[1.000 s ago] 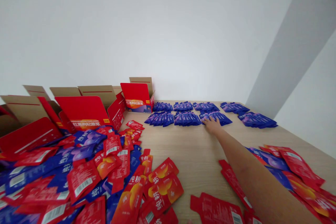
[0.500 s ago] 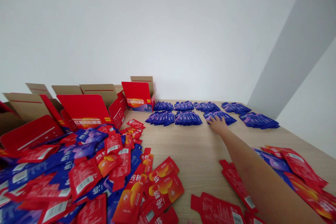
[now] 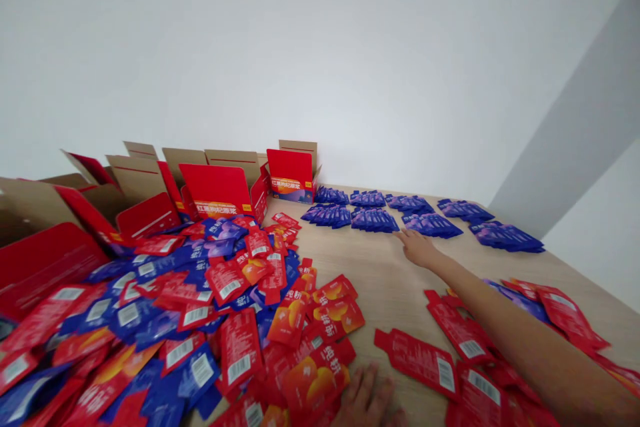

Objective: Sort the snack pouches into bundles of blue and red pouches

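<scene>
Eight fanned stacks [image 3: 326, 215] of blue packets lie in two rows on the table [image 3: 345, 260], beyond the big pile [image 3: 240, 347] of red and blue packets and to its right. The right hand [image 3: 419, 250] reaches past the pile to the near row, one finger stretched forward and the others loosely bent, with no packet seen in its grasp; it is at the gap between the second stack [image 3: 374, 220] and the third stack [image 3: 433, 225], counted from the pile's side, and whether the fingertip touches either I cannot tell. The left hand [image 3: 367, 403], blurred, has its fingers spread at the pile's near right edge. Loose red packets [image 3: 423, 360] lie right of the pile, beside the forearm [image 3: 505, 327], and red boxes [image 3: 215, 187] with raised flaps stand behind it. Among these stacks, a light fingertip on the outer edges should serve best, I judge, since overlapped packets probably slide easily; a raised wrist would spare the neighbouring stack, and a low forearm could drag the red packets.
</scene>
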Action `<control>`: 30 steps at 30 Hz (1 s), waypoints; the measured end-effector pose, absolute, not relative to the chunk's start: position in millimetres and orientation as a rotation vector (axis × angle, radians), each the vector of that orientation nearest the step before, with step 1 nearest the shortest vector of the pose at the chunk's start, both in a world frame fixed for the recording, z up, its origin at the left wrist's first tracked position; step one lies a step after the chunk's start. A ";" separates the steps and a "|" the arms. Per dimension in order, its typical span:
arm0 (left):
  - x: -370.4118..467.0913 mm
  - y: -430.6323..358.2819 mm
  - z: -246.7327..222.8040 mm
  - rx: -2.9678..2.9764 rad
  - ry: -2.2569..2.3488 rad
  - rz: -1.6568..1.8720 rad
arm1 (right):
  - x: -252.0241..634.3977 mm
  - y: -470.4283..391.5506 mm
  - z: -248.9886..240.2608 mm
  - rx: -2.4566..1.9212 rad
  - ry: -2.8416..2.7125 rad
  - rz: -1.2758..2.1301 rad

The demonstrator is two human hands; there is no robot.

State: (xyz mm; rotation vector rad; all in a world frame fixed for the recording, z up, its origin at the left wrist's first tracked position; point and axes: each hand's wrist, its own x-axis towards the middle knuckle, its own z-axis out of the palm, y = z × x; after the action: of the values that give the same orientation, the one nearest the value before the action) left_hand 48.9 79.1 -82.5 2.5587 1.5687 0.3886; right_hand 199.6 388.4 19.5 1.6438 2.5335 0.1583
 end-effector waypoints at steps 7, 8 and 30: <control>40.0 64.4 -46.8 2.430 1.406 0.428 | 222.2 208.1 49.4 1.241 2.715 -0.434; 37.8 63.6 -42.4 2.424 1.402 0.390 | 231.2 182.6 49.8 1.241 2.702 -0.493; 13.0 43.2 -36.6 2.356 1.418 0.472 | 390.7 312.8 0.3 2.158 2.228 0.067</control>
State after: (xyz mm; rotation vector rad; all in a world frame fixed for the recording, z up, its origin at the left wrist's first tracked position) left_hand 13.0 43.2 -36.6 2.3563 1.4183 0.4718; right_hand 390.7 312.8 0.3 2.1579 2.2281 0.0668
